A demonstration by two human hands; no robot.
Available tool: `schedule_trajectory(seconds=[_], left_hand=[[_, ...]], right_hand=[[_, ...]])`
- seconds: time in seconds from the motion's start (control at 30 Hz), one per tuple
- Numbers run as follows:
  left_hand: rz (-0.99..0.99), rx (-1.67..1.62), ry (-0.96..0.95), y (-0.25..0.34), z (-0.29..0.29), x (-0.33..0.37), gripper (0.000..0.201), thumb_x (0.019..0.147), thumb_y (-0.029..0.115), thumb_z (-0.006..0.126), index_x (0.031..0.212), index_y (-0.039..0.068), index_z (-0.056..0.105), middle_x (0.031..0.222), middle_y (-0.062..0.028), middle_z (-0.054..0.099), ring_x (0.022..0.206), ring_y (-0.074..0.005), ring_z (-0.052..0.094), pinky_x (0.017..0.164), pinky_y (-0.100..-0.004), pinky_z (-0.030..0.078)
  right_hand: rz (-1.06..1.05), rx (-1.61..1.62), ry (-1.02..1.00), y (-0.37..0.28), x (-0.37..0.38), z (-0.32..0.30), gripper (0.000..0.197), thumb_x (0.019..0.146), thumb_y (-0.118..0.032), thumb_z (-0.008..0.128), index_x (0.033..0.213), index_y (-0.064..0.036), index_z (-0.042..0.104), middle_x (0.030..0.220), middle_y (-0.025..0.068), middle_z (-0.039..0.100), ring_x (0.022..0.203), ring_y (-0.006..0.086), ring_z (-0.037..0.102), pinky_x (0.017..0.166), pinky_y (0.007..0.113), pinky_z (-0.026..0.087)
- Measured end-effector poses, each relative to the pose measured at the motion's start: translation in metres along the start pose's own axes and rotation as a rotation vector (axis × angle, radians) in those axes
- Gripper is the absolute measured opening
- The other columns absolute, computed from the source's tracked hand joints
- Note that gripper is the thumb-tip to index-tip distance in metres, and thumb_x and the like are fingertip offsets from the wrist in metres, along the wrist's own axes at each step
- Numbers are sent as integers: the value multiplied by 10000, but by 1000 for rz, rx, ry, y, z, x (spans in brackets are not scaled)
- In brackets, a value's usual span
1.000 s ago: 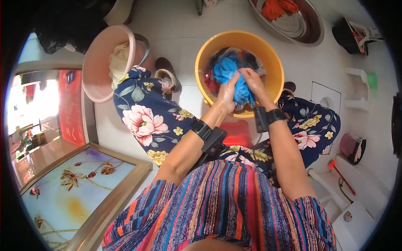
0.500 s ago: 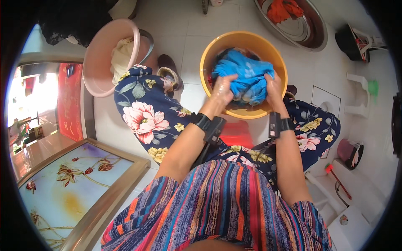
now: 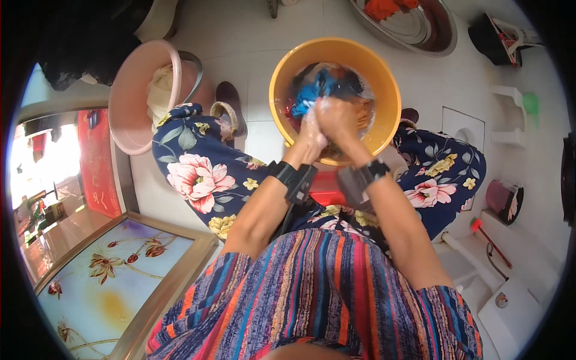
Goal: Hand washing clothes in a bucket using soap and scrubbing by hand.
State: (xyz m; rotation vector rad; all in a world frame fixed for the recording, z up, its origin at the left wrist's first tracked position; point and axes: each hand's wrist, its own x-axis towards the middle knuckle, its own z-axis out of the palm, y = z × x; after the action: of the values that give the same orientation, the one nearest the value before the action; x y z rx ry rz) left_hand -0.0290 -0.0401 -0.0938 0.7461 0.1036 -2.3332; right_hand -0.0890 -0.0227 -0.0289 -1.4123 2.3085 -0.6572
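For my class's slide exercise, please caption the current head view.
Left hand and right hand close together at blue cloth inside a yellow bucket, pink bucket to the left.

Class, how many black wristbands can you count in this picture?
2: one black wristband is on the left forearm, another on the right forearm.

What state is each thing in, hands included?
Yellow tub: upright, partly filled.
Blue cloth: bunched, inside the yellow tub.
Left hand: at the blue cloth, fingers partly hidden.
Right hand: blurred, overlapping the left; grip unclear.
Pink tub: holding pale cloth.
Metal basin: holding orange cloth, cut off on top.
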Motion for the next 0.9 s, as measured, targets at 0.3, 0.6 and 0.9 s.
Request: schedule_trajectory(seconds=[0.3,0.6,0.9], left_hand=[[-95,-200,-401,-17,-9,-19,219,865,261,471,902,70,571,822,-90,616,751,-252,618,692,-394,515],[-155,133,14,-2,46,-20,331,911,317,425,1058,50,554,1021,-96,621,890,-237,617,830,-396,493],[-84,125,-153,53,83,-38,493,931,362,384,1193,-54,427,1190,-200,509,1111,-313,498,981,-452,370]], right_hand=[[-23,-40,-64,-13,-27,-13,343,791,-322,493,706,-32,657,679,234,604,638,394,606,630,483,490],[421,841,-221,92,23,8,485,835,-466,476,953,-19,621,945,215,612,855,342,606,773,419,483],[291,1070,-555,49,-11,-62,472,807,-321,640,1135,-2,524,1080,61,583,981,169,562,845,328,452]])
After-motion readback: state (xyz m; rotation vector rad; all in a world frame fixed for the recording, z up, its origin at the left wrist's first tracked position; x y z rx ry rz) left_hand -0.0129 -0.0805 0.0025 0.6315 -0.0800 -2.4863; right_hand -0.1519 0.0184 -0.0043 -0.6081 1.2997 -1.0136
